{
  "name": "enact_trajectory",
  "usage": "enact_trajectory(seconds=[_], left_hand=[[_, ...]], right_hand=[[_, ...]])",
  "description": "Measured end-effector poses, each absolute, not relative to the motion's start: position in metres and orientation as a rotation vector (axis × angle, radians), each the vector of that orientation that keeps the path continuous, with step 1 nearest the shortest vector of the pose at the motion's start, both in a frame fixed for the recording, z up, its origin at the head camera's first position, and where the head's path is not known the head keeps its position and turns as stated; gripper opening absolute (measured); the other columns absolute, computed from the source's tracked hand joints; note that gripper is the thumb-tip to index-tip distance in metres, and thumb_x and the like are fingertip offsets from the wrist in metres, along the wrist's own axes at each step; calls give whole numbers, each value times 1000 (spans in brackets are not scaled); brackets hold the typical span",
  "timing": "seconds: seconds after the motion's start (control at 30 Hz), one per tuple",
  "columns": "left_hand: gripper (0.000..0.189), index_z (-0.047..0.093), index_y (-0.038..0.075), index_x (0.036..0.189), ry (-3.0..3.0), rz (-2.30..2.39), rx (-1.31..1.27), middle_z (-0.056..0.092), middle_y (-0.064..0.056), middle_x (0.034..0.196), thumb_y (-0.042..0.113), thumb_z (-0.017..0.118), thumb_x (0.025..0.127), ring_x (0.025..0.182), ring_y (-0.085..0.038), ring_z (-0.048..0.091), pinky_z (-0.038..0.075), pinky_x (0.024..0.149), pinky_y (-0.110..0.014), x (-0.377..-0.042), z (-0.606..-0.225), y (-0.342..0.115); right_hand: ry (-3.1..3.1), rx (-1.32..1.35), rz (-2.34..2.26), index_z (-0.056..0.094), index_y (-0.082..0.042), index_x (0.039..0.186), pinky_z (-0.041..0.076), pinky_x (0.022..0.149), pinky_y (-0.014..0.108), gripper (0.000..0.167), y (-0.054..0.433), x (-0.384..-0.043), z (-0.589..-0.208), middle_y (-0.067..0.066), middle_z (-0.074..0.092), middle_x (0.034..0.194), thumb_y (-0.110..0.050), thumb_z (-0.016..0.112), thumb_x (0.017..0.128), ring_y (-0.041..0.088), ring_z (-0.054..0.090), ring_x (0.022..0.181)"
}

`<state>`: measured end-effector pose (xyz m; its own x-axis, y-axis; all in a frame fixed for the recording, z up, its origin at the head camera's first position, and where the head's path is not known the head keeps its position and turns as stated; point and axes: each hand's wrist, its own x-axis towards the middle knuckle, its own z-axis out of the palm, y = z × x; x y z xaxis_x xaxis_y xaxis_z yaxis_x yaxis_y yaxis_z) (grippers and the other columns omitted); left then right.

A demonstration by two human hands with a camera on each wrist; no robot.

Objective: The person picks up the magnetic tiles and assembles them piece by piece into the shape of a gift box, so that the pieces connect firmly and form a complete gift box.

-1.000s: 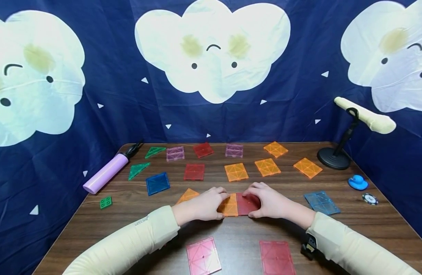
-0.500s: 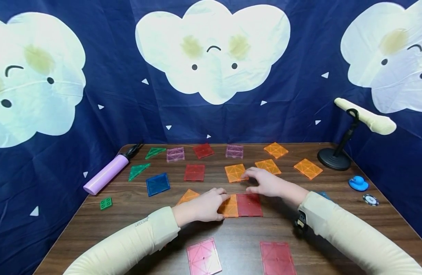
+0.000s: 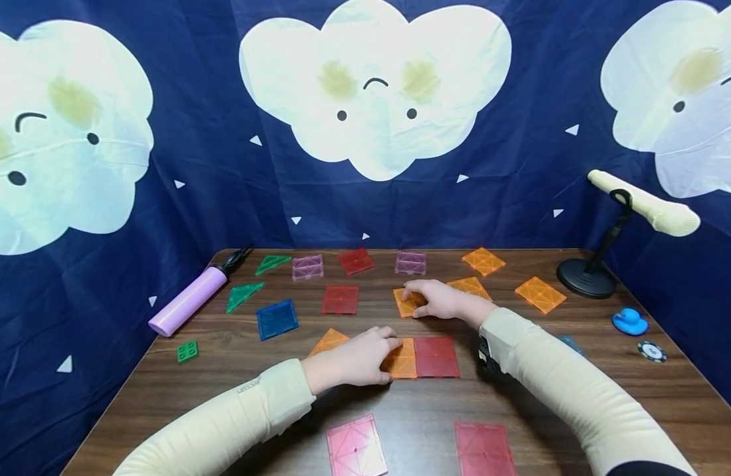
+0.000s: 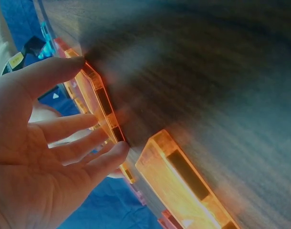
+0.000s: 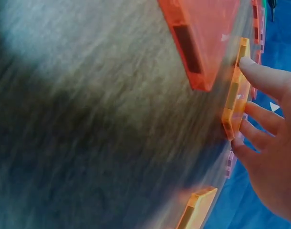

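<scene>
In the head view my left hand [image 3: 358, 359] holds an orange translucent magnetic tile [image 3: 405, 361], its thumb on the near edge and fingers along the far edge. A red magnetic tile [image 3: 437, 357] lies flat against that tile's right side. Further back, my right hand [image 3: 443, 301] spans a second orange magnetic tile [image 3: 404, 306]; in the right wrist view, thumb and fingers meet opposite sides of this orange tile [image 5: 234, 93]. One more orange tile [image 3: 329, 340] is partly hidden behind my left hand. Both held tiles lie on the table.
More orange tiles [image 3: 540, 295], red tiles [image 3: 340, 300], purple tiles, green triangles [image 3: 244, 297] and a blue tile [image 3: 277, 320] lie around. Pink tiles [image 3: 357, 446] sit in front. A lilac pump [image 3: 189, 301], black stand [image 3: 587, 277], blue duck [image 3: 630, 322] and poker chip [image 3: 652, 352] line the sides.
My right hand has let go of the red tile and moved back and left to the orange tile behind it. The left hand stays on its orange tile.
</scene>
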<state>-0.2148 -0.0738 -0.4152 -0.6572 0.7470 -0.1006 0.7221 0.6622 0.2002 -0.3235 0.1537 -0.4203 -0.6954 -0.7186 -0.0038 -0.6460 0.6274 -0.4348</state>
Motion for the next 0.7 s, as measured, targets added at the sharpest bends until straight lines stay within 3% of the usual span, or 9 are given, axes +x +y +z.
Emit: enact_trajectory(seconds=[0.2,0.7], left_hand=[[61,60,-2,138,2701,219,1205,57,-13,136,26,81,87,122,-27,55,46,103,-34,-216,-416,-73],[63,60,-1,139,2700,195,1199,56,-14,137,27,81,86,121,-28,56,47,103,-34,-217,-415,-72]], right_hand=[[2709,-1121,-592,67,-8,114,43,104,51,29,158,-319,-422,14,62,128,-11,80,89,32,57,118],[2711,-1021,-577,69,-9,125,40,108,56,33,178,-281,-419,20,57,139,-12,76,93,40,52,129]])
